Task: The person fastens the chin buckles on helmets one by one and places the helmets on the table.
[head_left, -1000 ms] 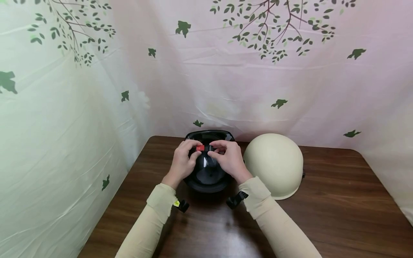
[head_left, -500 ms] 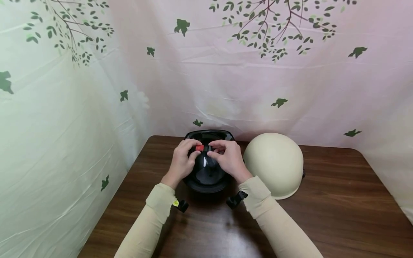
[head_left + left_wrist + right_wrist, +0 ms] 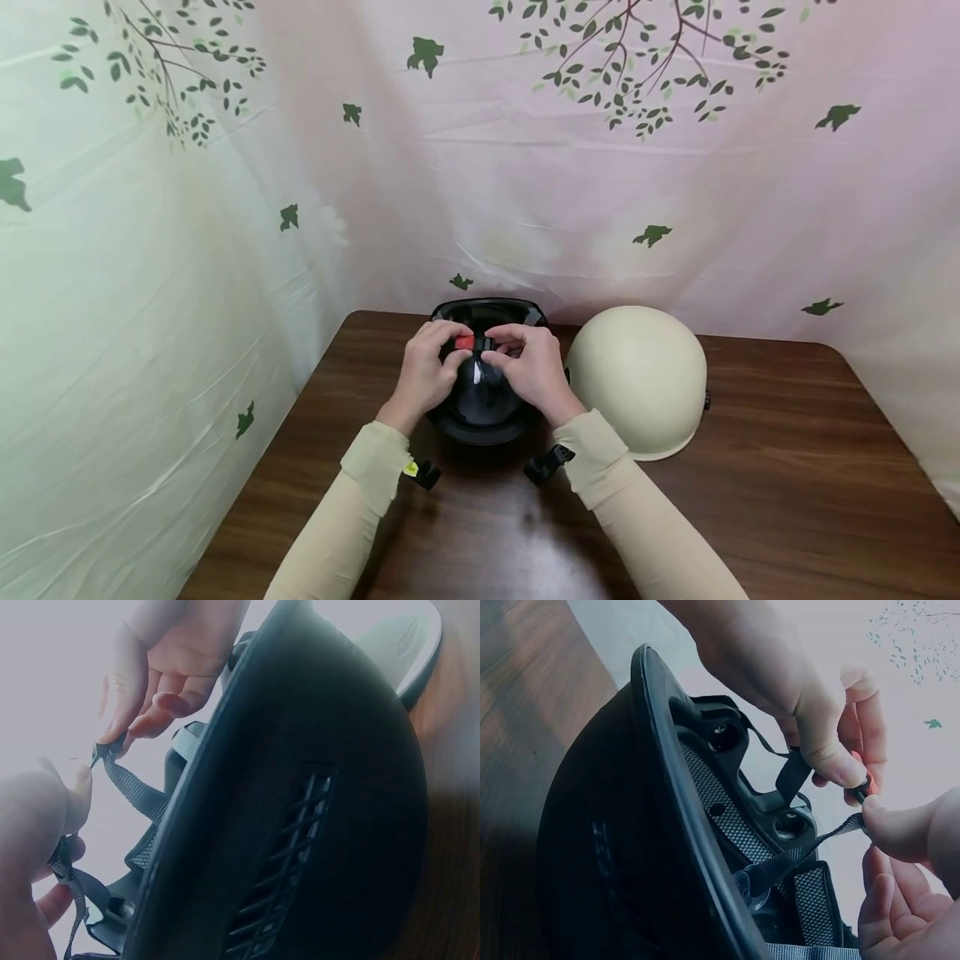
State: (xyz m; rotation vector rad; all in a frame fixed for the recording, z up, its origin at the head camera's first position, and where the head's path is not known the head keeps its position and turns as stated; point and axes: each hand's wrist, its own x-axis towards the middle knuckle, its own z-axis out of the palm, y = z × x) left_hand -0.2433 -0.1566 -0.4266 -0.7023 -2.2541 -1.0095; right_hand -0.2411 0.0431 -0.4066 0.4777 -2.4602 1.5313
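Red buckle (image 3: 464,342) is filling the left hand's (image 3: 424,377) pinching grip. The right hand (image 3: 537,375) is pinching the black helmet's (image 3: 484,421) strap (image 3: 137,789).

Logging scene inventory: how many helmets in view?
2: black helmet, open side up under the left hand and right hand; cream helmet, dome up, right of it on the table. I see no others.

We get soft, even light in the head view, with glare on the near desk (image 3: 534,558) and a highlight on the black helmet (image 3: 483,402); both wrist views look hazy and bluish, the leaf-printed cloth (image 3: 922,761) washed out.
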